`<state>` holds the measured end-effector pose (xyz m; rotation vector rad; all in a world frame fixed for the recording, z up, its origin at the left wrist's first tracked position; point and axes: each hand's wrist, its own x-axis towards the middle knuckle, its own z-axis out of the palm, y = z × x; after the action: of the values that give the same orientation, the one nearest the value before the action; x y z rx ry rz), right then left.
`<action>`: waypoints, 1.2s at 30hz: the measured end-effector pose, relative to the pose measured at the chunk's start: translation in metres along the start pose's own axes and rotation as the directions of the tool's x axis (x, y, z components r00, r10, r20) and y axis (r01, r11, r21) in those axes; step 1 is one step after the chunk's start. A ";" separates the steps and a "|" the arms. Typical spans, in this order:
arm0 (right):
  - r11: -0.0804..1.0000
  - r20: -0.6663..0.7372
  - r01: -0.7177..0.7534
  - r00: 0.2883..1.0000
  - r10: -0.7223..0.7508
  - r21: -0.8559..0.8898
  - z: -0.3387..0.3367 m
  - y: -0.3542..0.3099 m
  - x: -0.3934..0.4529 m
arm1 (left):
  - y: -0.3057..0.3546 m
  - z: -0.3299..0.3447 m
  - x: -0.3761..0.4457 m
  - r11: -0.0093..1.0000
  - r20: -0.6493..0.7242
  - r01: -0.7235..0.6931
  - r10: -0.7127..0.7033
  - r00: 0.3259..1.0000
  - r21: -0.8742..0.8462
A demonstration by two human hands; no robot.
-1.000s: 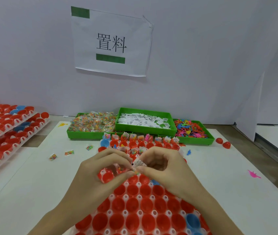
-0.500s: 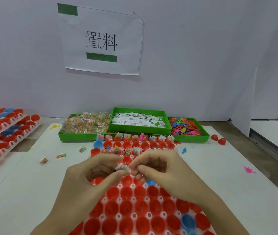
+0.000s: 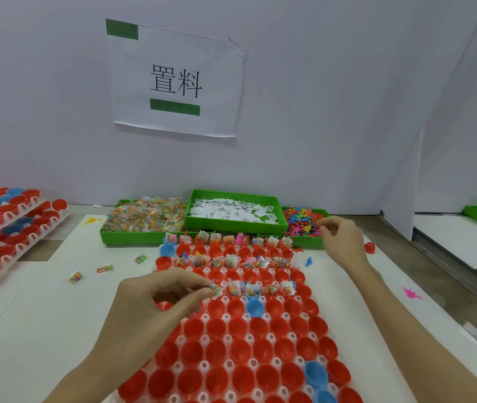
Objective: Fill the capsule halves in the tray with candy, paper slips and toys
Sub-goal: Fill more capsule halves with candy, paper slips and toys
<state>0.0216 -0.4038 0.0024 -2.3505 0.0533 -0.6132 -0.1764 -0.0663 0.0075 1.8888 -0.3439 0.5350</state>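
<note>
A white tray (image 3: pixel 225 318) of red and blue capsule halves lies in front of me. Its far rows hold candy packets, paper slips and toys; the near rows are bare. My left hand (image 3: pixel 155 303) pinches a small candy packet (image 3: pixel 215 288) over the tray's left side, beside the third filled row. My right hand (image 3: pixel 340 235) is at the green bin of coloured plastic toys (image 3: pixel 301 221), fingers curled at the pile; whether it holds a toy is not visible. A green bin of candy packets (image 3: pixel 144 216) and one of paper slips (image 3: pixel 231 210) stand behind the tray.
Stacked trays of red capsule halves (image 3: pixel 4 228) sit at the left. Loose candy packets (image 3: pixel 105 269) lie on the white table left of the tray. A pink toy (image 3: pixel 411 293) and red halves (image 3: pixel 370 247) lie at the right. A white wall with a paper sign (image 3: pixel 176 80) is behind.
My hands were together over the tray holding a packet. Now the right hand has reached back right to the toy bin, while the left keeps the packet above the tray.
</note>
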 end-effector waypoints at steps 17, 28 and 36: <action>0.967 0.250 -0.148 0.948 0.199 -0.209 0.011 0.023 0.064 | -0.003 -0.001 0.003 0.998 0.013 -0.035 0.034 0.999 0.053; 0.983 0.232 -0.176 0.959 0.161 0.047 0.012 0.024 0.063 | -0.003 -0.002 0.004 0.997 0.007 -0.044 0.044 0.999 0.062; 0.979 0.122 -0.076 0.987 0.101 -0.191 0.014 0.033 0.067 | -0.003 -0.005 0.006 0.998 0.001 -0.040 0.040 0.999 0.057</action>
<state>0.0917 -0.4332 0.0000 -2.5480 0.1612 -0.4240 -0.1709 -0.0608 0.0092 1.9407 -0.3705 0.5769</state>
